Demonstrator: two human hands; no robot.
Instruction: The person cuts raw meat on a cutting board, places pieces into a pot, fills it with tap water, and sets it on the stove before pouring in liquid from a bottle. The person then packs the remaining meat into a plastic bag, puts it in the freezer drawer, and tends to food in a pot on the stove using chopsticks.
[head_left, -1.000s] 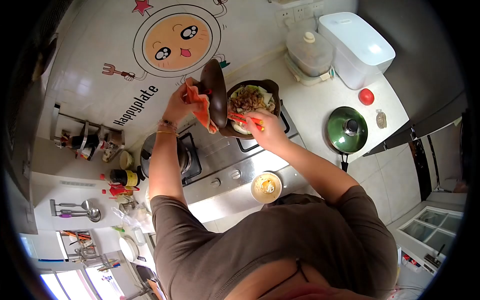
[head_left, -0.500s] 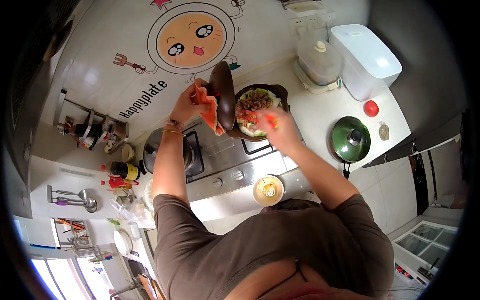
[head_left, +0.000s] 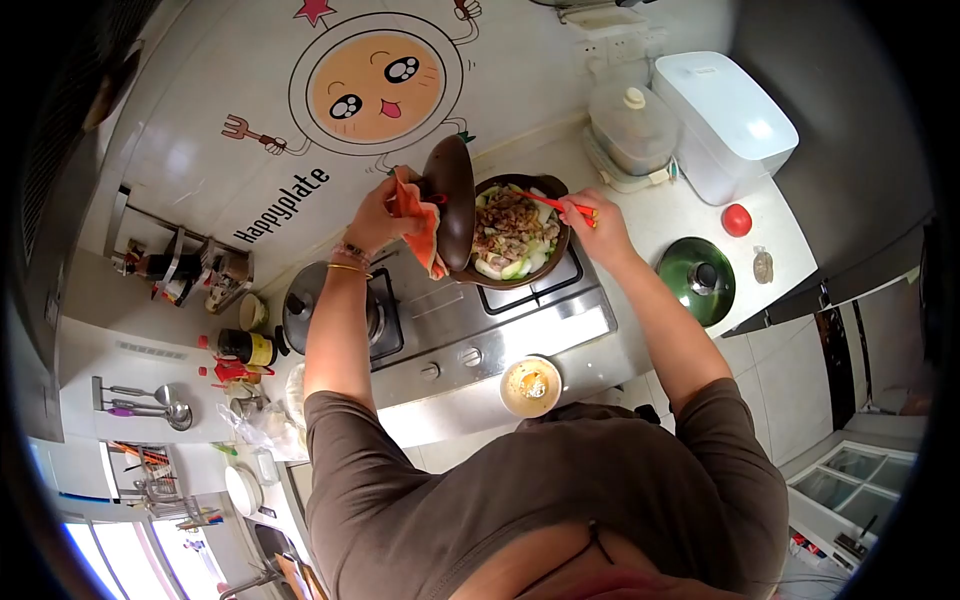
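Observation:
In the head view, my left hand (head_left: 376, 215) grips an orange cloth (head_left: 418, 222) wrapped at the handle of a dark brown lid (head_left: 452, 200). The lid is tilted on edge at the left side of a brown pot (head_left: 553, 255). Minced meat (head_left: 505, 222) lies over pale green and white vegetable pieces (head_left: 540, 248) in the pot. At the pot's right rim, my right hand (head_left: 598, 228) is closed on red chopsticks (head_left: 545, 201), whose far ends reach over the food.
A bowl with yellow residue (head_left: 530, 387) stands at the front edge. To the right are a green-lidded pan (head_left: 690, 290), a tomato (head_left: 737, 220), a steamer (head_left: 632, 130) and a white bin (head_left: 730, 120). A lidded pot (head_left: 310, 305) occupies the left burner.
My right hand has moved right, from over the pot to its right rim, with the chopsticks. The meat now lies more spread out. My left hand still holds the lid up.

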